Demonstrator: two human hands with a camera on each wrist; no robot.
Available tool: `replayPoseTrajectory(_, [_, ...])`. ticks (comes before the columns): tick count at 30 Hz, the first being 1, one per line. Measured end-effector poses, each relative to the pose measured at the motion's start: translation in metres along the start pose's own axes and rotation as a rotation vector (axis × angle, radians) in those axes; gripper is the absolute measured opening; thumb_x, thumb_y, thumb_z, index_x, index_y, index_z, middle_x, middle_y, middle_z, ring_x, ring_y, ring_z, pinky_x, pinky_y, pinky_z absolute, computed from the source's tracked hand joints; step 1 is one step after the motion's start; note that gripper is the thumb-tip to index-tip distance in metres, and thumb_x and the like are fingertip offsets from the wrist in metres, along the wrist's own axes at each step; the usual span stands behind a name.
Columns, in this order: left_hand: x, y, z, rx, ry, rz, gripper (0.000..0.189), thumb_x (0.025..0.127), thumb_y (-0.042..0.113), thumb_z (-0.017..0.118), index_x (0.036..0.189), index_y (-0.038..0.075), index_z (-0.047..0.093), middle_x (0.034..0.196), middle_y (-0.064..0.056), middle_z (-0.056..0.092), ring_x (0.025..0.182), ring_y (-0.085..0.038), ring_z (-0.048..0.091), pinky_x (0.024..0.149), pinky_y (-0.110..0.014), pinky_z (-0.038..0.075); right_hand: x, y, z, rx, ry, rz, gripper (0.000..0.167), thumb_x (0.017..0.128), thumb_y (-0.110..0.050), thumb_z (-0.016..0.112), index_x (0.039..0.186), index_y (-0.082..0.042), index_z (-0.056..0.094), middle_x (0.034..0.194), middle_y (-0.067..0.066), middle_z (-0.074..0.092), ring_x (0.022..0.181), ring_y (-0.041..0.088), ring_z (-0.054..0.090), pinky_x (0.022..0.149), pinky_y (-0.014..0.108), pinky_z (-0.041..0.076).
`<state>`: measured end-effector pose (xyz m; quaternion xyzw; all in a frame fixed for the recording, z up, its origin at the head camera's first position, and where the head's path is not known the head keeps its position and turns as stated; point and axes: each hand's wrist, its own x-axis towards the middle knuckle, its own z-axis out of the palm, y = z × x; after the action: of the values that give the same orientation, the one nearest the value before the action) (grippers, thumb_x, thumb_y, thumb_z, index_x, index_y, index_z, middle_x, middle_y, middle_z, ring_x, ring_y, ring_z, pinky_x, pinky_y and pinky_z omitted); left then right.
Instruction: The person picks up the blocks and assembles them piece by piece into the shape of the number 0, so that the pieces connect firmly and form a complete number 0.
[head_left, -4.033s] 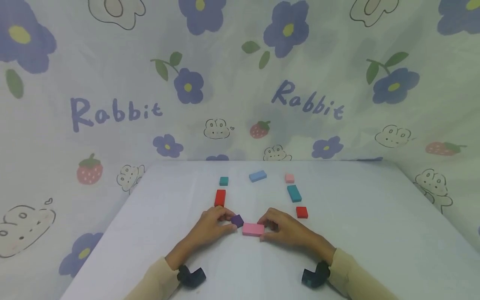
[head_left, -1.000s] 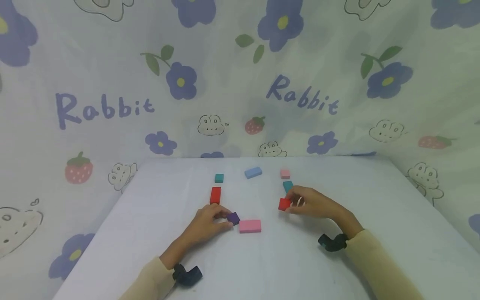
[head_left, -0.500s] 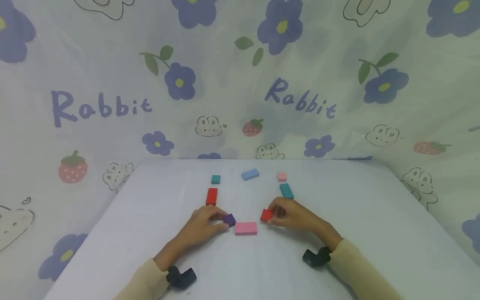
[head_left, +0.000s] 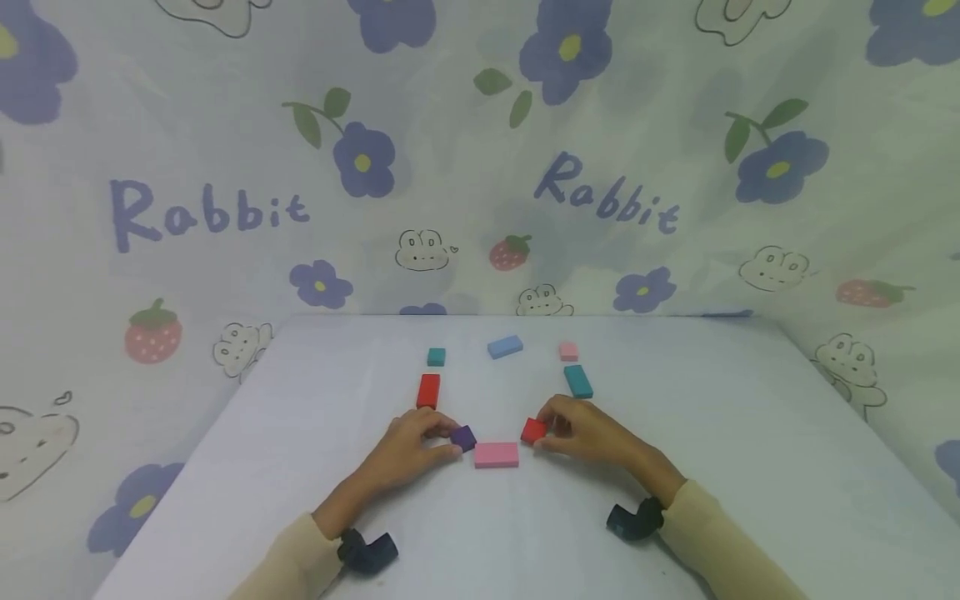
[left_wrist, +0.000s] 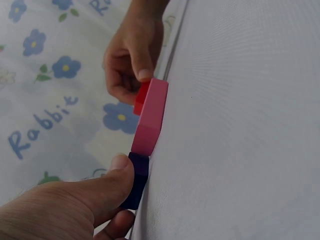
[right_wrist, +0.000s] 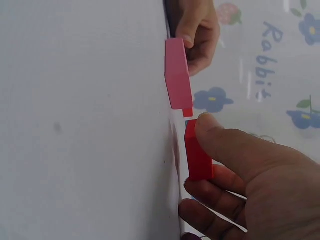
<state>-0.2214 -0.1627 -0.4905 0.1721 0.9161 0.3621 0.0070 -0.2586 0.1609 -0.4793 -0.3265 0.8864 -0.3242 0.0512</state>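
My left hand (head_left: 408, 447) pinches a small purple block (head_left: 463, 438) between thumb and fingers, its corner right at the left end of a long pink block (head_left: 497, 455). To the right of the pink block, my right hand (head_left: 585, 429) pinches a small red block (head_left: 533, 431), turned at an angle, with a narrow gap between the two in the right wrist view. That view also shows the red block (right_wrist: 198, 152) under the thumb, with the pink block (right_wrist: 178, 75) beyond it. A long red block (head_left: 428, 391) lies just beyond the left fingers.
Farther back on the white table (head_left: 675, 400) lie a small teal block (head_left: 437, 357), a long light blue block (head_left: 505, 347), a small light pink block (head_left: 568, 351) and a long teal block (head_left: 578, 382). A printed curtain (head_left: 465, 167) hangs behind.
From the right side, my right hand has picked up the small red block and brought it left beside the pink block, which it let go of earlier. My left hand still pinches the purple block.
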Motion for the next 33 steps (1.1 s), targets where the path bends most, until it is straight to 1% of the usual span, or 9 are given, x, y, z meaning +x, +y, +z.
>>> replayPoseTrajectory(5, [0.0009,0.0005,0.0005,-0.005,-0.003,-0.019,0.03,0.085,0.036,0.079,0.112,0.028,0.07,0.101,0.014,0.063,0.103,-0.01,0.056,0.092,-0.039,0.048,-0.0009,0.0009,0.0006,-0.013,0.01,-0.003,0.029,0.085,-0.028,0.08,0.107,-0.015,0.065,0.091,-0.008,0.061,0.083,0.006,0.054,0.073,0.02,0.052])
replayPoseTrajectory(8, [0.0009,0.0014,0.0006,-0.003,0.004,-0.023,0.03,0.085,0.035,0.079,0.112,0.028,0.07,0.101,0.014,0.063,0.103,-0.009,0.056,0.093,-0.04,0.047,-0.0001,-0.0002,0.0008,-0.021,0.01,0.01,0.03,0.085,-0.029,0.08,0.107,-0.016,0.065,0.092,-0.008,0.062,0.083,0.007,0.054,0.074,0.02,0.052])
replayPoseTrajectory(15, [0.0026,0.0018,0.003,0.008,0.006,-0.039,0.03,0.084,0.036,0.079,0.111,0.029,0.07,0.098,0.016,0.063,0.103,-0.009,0.056,0.098,-0.047,0.039,-0.0016,0.0003,0.004,-0.036,0.03,-0.01,0.029,0.085,-0.028,0.08,0.108,-0.016,0.066,0.091,-0.009,0.061,0.081,0.006,0.053,0.072,0.019,0.051])
replayPoseTrajectory(20, [0.0021,0.0023,0.0028,0.023,0.004,-0.028,0.029,0.084,0.036,0.079,0.111,0.027,0.07,0.098,0.013,0.063,0.102,-0.01,0.056,0.097,-0.047,0.038,-0.0029,0.002,0.0081,-0.043,0.051,-0.028,0.029,0.085,-0.031,0.08,0.108,-0.018,0.066,0.09,-0.01,0.059,0.081,0.005,0.053,0.072,0.019,0.05])
replayPoseTrajectory(27, [0.0016,0.0042,0.0016,0.012,-0.001,-0.057,0.028,0.084,0.035,0.079,0.11,0.028,0.071,0.098,0.014,0.062,0.103,-0.01,0.055,0.095,-0.045,0.04,-0.0025,0.0009,0.009,-0.057,0.054,-0.013,0.03,0.084,-0.032,0.08,0.109,-0.021,0.067,0.09,-0.011,0.057,0.082,0.005,0.053,0.072,0.018,0.05])
replayPoseTrajectory(33, [-0.0003,0.0032,0.0014,0.009,0.01,-0.061,0.028,0.084,0.033,0.08,0.11,0.029,0.071,0.097,0.015,0.062,0.102,-0.01,0.055,0.095,-0.045,0.042,-0.0014,0.0002,0.0096,-0.053,0.054,-0.022,0.029,0.085,-0.032,0.08,0.108,-0.021,0.067,0.089,-0.01,0.057,0.081,0.005,0.053,0.072,0.019,0.051])
